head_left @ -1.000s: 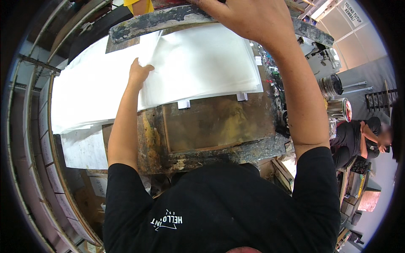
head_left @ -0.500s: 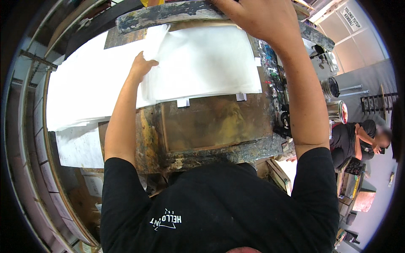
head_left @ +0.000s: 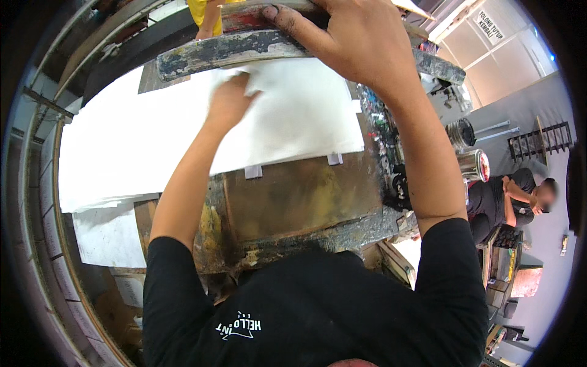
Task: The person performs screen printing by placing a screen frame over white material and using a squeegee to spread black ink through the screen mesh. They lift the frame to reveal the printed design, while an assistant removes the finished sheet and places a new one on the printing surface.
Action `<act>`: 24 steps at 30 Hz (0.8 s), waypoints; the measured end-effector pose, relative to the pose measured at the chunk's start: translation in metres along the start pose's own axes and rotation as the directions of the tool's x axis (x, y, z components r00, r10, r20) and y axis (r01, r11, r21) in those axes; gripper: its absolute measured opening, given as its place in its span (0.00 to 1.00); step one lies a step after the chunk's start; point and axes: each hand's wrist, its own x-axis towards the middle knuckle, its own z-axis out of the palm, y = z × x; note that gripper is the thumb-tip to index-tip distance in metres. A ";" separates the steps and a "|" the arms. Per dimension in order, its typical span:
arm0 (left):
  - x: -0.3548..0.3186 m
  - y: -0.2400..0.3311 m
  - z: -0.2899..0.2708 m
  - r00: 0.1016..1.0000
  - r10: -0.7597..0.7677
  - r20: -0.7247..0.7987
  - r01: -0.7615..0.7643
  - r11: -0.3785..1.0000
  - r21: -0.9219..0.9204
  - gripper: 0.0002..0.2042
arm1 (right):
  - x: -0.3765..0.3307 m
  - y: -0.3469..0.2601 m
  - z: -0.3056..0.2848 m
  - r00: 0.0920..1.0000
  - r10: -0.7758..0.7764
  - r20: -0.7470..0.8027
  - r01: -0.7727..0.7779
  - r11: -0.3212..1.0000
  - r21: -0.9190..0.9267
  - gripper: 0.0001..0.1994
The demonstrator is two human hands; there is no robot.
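Observation:
My left hand (head_left: 233, 103) is over the white sheets (head_left: 153, 134), low against the paper. Motion blurs its fingertips, but the thumb stands apart from the fingers. Farther away and to the right, my right hand (head_left: 361, 43) is at a paint-stained wooden frame (head_left: 232, 52) raised across the far side of the sheets. Its dark-smudged thumb lies along the wood; the other fingers are mostly cut off at the top edge. The sheets partly cover a brown-stained work board (head_left: 293, 202), with small pale tabs (head_left: 253, 172) at their near edge.
Paint splatters the board's right edge (head_left: 379, 128). Metal cans (head_left: 474, 166) stand beyond it. Metal rails (head_left: 27, 202) run along the left. One person (head_left: 504, 199) sits at the right; another in yellow (head_left: 205, 15) is at the far side.
My left hand has moved right across the paper, and the white sheets now look continuous under it. My right hand stays at the frame, with its thumb now in view. The whole view has shifted slightly.

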 end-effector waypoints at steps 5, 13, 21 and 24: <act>0.110 -0.009 0.093 0.998 -0.055 0.008 0.056 0.998 -0.027 0.28 | 0.024 -0.006 -0.014 0.994 0.015 0.107 -0.023 0.997 0.077 0.34; 0.141 0.027 0.139 0.981 -0.007 -0.192 -0.047 0.960 -0.275 0.27 | 0.022 0.003 -0.004 0.995 -0.005 -0.102 0.016 0.994 0.108 0.32; 0.141 0.026 0.143 0.989 0.061 -0.132 -0.065 0.997 -0.029 0.32 | 0.026 -0.002 -0.021 0.999 0.037 0.005 -0.038 0.986 0.163 0.31; 0.131 0.027 0.138 0.993 0.069 -0.099 -0.073 0.997 -0.035 0.38 | 0.028 0.000 -0.013 1.000 0.011 0.006 -0.011 0.992 0.129 0.32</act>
